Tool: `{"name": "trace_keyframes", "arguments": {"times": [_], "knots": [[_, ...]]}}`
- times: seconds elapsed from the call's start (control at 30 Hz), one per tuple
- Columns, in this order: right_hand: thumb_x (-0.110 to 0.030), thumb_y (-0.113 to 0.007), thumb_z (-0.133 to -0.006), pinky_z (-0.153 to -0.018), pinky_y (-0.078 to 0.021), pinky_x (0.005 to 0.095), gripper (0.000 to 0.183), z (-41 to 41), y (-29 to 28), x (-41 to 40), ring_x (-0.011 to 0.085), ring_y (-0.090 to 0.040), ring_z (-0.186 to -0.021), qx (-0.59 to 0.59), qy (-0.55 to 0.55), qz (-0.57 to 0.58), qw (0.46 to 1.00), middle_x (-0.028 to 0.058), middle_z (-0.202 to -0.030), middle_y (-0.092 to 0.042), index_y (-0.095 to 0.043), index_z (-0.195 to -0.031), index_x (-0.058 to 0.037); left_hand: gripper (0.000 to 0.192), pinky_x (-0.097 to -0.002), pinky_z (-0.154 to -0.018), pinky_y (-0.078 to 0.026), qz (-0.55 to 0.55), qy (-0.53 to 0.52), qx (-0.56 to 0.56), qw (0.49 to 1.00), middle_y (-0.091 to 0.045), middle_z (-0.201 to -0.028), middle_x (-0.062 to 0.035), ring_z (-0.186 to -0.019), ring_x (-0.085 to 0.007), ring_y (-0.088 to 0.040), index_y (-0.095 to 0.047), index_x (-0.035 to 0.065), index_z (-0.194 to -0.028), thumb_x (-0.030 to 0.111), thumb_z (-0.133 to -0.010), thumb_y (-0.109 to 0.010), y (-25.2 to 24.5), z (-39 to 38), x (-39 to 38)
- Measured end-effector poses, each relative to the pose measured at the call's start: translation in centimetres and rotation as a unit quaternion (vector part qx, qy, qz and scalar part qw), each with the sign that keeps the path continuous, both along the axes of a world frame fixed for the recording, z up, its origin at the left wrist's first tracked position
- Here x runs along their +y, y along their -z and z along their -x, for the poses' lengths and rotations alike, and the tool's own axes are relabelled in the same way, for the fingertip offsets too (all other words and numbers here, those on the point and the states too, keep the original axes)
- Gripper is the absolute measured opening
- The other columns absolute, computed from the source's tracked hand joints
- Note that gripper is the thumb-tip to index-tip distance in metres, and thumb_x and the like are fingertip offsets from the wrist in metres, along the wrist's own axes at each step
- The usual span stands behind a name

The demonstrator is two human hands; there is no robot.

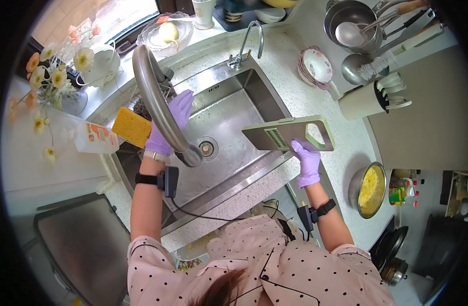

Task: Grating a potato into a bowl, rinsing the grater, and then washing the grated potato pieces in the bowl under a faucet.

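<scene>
My right hand (307, 158), in a purple glove, grips the lower edge of a cutting board with a built-in grater (293, 132). The board has a grey metal face and a light green rim, and is held tilted above the sink's right edge. My left hand (180, 109), also gloved, is behind the curved neck of the faucet (151, 95), which covers part of it. Its visible fingers are extended, with no object seen in them. Beside that wrist is a yellow sponge (131, 127). Below both hands lies the stainless steel sink (226, 114) with its drain strainer (207, 149).
On the right counter stand a metal bowl of yellow shreds (370, 189), stacked floral bowls (317, 67) and a utensil holder (362, 100). A small gooseneck tap (239, 59) rises behind the sink. At left are a plastic bottle (96, 137) and artificial flowers (58, 78).
</scene>
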State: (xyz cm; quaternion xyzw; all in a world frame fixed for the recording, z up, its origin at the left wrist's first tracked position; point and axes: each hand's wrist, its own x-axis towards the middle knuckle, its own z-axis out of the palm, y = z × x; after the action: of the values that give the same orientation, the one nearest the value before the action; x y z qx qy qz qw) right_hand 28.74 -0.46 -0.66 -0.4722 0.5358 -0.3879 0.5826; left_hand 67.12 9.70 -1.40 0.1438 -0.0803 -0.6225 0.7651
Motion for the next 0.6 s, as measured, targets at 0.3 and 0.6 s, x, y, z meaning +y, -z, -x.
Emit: {"name": "trace_keyframes", "arguments": {"times": [0.3, 0.6], "knots": [[-0.018, -0.073, -0.079, -0.071, -0.0512, 0.0253, 0.028, 5.6, -0.9, -0.6, 0.0121, -0.061, -0.081, -0.036, 0.017, 0.030, 0.999, 0.0052, -0.091, -0.067, -0.068, -0.097, 0.0016, 0.041, -0.0322, -0.104, -0.031, -0.335, 0.029, -0.245, 0.909, -0.047, -0.133, -0.0053, -0.122, -0.0178, -0.043, -0.044, 0.0043, -0.132, 0.027, -0.097, -0.043, 8.4, 3.7, 14.6], [-0.024, -0.076, -0.076, -0.062, -0.0504, 0.0251, 0.034, 9.0, -8.0, -4.7, 0.0111, -0.061, -0.070, -0.050, 0.024, 0.103, 0.993, 0.0043, -0.084, -0.067, -0.066, -0.097, 0.0005, 0.051, -0.0335, -0.108, -0.028, -0.269, 0.113, -0.804, 0.518, -0.049, -0.129, -0.0194, -0.125, -0.0257, -0.043, -0.047, -0.0049, -0.128, -0.008, -0.078, -0.034, 6.5, 12.2, 11.7]]}}
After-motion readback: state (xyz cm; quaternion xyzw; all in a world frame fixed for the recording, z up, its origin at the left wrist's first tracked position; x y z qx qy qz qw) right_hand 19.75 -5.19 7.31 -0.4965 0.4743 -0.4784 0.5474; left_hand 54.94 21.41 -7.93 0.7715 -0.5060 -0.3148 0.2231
